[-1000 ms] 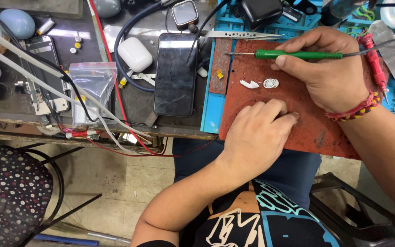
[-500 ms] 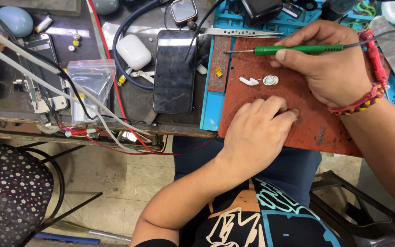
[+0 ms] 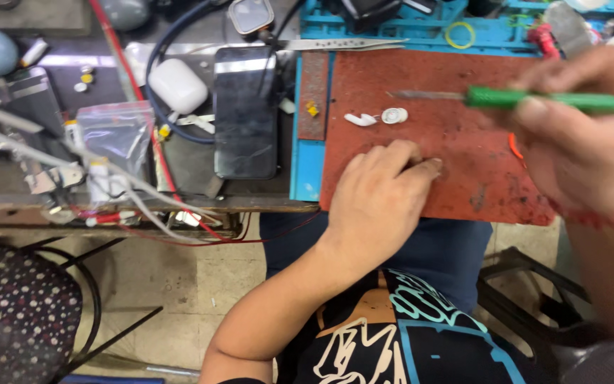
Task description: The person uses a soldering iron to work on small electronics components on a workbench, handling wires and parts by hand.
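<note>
Overlaying cluttered workbench (image 3: 192,181), stained red mat (image 3: 463,171)

Electronics repair workshop, red work mat (image 3: 463,171), tweezers (image 3: 342,44), tangled wires (image 3: 143,206), dismantled phone (image 3: 244,114)

Two hands (image 3: 381,195), two white earbud pieces (image 3: 361,119), one green screwdriver (image 3: 552,99).

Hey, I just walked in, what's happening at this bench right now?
A person sits at a cluttered repair bench. Their right hand holds a green-handled tool above a red work mat. The left hand rests on the mat, fingertips pressed down; anything under them is hidden. Two small white earbud pieces lie on the mat, apart from both hands. To the left sit a dark phone and a white earbud case.
</note>
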